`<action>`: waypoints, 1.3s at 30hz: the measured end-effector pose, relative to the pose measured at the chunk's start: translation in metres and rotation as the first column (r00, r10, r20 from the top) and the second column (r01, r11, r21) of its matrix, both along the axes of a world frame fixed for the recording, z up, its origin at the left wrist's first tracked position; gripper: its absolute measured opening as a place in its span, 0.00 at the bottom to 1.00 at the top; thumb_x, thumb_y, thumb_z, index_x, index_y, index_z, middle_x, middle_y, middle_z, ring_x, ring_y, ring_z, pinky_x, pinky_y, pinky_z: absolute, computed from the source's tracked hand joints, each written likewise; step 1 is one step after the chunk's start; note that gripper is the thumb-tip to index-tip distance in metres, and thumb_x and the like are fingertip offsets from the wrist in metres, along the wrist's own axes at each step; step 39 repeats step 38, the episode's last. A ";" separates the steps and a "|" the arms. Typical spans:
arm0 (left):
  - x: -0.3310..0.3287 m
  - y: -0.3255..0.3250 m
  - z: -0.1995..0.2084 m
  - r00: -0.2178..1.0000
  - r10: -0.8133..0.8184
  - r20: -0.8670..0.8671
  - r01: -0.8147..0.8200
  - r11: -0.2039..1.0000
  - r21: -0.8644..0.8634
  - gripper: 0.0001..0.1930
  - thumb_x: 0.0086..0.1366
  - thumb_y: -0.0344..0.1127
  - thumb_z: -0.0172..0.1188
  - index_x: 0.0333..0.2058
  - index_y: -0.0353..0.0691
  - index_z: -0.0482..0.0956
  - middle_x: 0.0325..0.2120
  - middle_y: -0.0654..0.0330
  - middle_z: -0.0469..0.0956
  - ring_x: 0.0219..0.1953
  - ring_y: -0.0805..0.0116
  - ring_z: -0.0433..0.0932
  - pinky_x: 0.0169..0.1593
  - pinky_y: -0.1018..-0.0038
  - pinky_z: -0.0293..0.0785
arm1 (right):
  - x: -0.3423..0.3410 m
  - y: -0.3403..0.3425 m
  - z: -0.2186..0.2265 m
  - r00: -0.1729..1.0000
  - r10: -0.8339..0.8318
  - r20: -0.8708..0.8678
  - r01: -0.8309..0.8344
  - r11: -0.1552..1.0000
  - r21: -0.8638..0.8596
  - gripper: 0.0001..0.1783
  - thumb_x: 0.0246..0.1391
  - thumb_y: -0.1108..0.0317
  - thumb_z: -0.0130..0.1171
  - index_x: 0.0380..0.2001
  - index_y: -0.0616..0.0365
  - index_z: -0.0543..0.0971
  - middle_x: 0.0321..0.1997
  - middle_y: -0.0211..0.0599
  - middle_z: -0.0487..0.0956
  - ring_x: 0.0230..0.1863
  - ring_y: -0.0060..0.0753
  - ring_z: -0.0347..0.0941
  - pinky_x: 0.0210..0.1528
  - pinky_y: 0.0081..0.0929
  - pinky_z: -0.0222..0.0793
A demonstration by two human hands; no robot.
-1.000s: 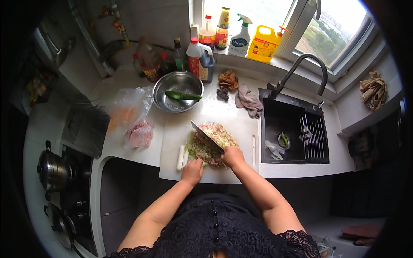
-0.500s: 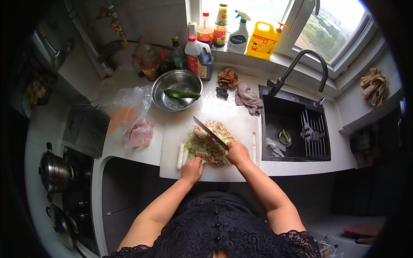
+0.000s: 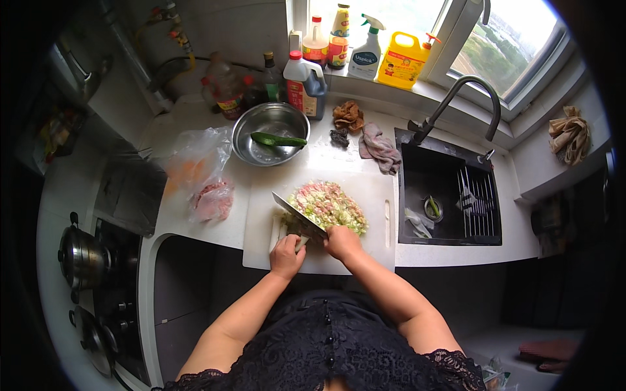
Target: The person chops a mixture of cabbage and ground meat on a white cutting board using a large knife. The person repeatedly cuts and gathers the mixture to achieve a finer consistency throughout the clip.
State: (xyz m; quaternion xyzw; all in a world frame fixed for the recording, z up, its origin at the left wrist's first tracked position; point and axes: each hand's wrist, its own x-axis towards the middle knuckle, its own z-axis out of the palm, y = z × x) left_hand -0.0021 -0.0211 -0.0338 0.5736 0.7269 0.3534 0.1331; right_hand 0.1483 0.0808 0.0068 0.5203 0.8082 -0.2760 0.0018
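My right hand (image 3: 342, 243) is closed on the handle of a kitchen knife (image 3: 295, 212), whose broad blade slants up to the left. The blade lies along the near-left edge of a heap of chopped scallion and pink meat (image 3: 332, 203). Just left of the handle, my left hand (image 3: 287, 257) is closed on a white scallion stalk (image 3: 302, 242), with its fingers close to the blade. More white scallion pieces (image 3: 276, 229) lie beyond that hand. All of this rests on a white cutting board (image 3: 377, 254). The knife hides the heap's near edge.
Behind the board stands a steel bowl (image 3: 238, 146) holding a green cucumber-like vegetable (image 3: 277, 139). A plastic bag of pink meat (image 3: 212, 201) lies left. Rags (image 3: 379, 148) and a black sink (image 3: 450, 238) are to the right. Bottles (image 3: 305, 85) line the back; pots (image 3: 85, 260) stand far left.
The knife has moved from over the heap to its near-left edge, toward my left hand. My right hand has shifted left and nearer to me. More of the heap shows.
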 end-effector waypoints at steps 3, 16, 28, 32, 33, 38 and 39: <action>-0.002 0.006 0.005 1.000 0.028 -0.006 -0.028 1.000 0.012 0.11 0.51 0.33 0.63 0.33 0.42 0.73 0.29 0.56 0.77 0.34 0.52 0.76 0.37 0.60 0.73 | -0.005 0.005 0.022 1.000 0.015 -0.008 -0.015 1.000 0.021 0.09 0.46 0.62 0.56 0.27 0.54 0.80 0.27 0.50 0.79 0.32 0.55 0.77 0.39 0.48 0.72; 0.007 0.070 -0.022 0.982 -0.053 -0.183 0.055 0.999 0.002 0.04 0.54 0.36 0.61 0.25 0.43 0.79 0.28 0.58 0.77 0.33 0.55 0.76 0.35 0.61 0.74 | 0.009 0.030 0.064 0.985 -0.133 -0.107 0.146 0.981 0.126 0.10 0.46 0.64 0.53 0.31 0.52 0.81 0.28 0.48 0.79 0.33 0.55 0.76 0.39 0.46 0.72; 0.001 0.061 -0.036 0.981 -0.067 -0.181 0.073 0.997 0.024 0.05 0.50 0.31 0.55 0.18 0.42 0.76 0.23 0.55 0.73 0.32 0.55 0.77 0.35 0.60 0.75 | -0.005 0.023 0.027 0.999 -0.049 0.023 0.049 0.998 0.026 0.11 0.43 0.63 0.58 0.30 0.54 0.81 0.31 0.49 0.80 0.36 0.53 0.77 0.41 0.46 0.73; 0.005 0.066 -0.028 0.956 -0.111 -0.272 0.103 0.994 -0.042 0.06 0.50 0.29 0.53 0.18 0.41 0.77 0.24 0.52 0.75 0.31 0.52 0.77 0.36 0.60 0.76 | -0.002 0.021 0.010 0.996 -0.027 0.088 0.027 1.000 0.001 0.10 0.44 0.63 0.57 0.30 0.54 0.81 0.29 0.49 0.80 0.35 0.54 0.77 0.41 0.46 0.73; 0.006 0.068 -0.028 0.958 -0.111 -0.264 0.105 0.994 -0.035 0.06 0.50 0.29 0.53 0.18 0.41 0.77 0.24 0.52 0.75 0.31 0.52 0.77 0.36 0.60 0.76 | 0.000 0.025 0.007 0.997 -0.027 0.078 0.026 1.000 0.014 0.10 0.44 0.63 0.57 0.30 0.54 0.81 0.29 0.49 0.80 0.35 0.54 0.77 0.41 0.46 0.73; 0.002 0.067 -0.040 0.971 -0.111 -0.213 0.085 0.988 -0.126 0.08 0.51 0.32 0.52 0.21 0.41 0.81 0.26 0.51 0.77 0.34 0.53 0.79 0.38 0.62 0.77 | -0.009 0.022 0.035 0.998 -0.058 -0.008 0.059 0.998 0.007 0.10 0.44 0.63 0.57 0.29 0.54 0.81 0.29 0.51 0.80 0.36 0.54 0.77 0.43 0.45 0.73; 0.002 0.067 -0.040 0.971 -0.111 -0.213 0.085 0.988 -0.126 0.08 0.51 0.32 0.52 0.21 0.41 0.81 0.26 0.51 0.77 0.34 0.53 0.79 0.38 0.62 0.77 | -0.009 0.022 0.035 0.998 -0.058 -0.008 0.059 0.998 0.007 0.10 0.44 0.63 0.57 0.29 0.54 0.81 0.29 0.51 0.80 0.36 0.54 0.77 0.43 0.45 0.73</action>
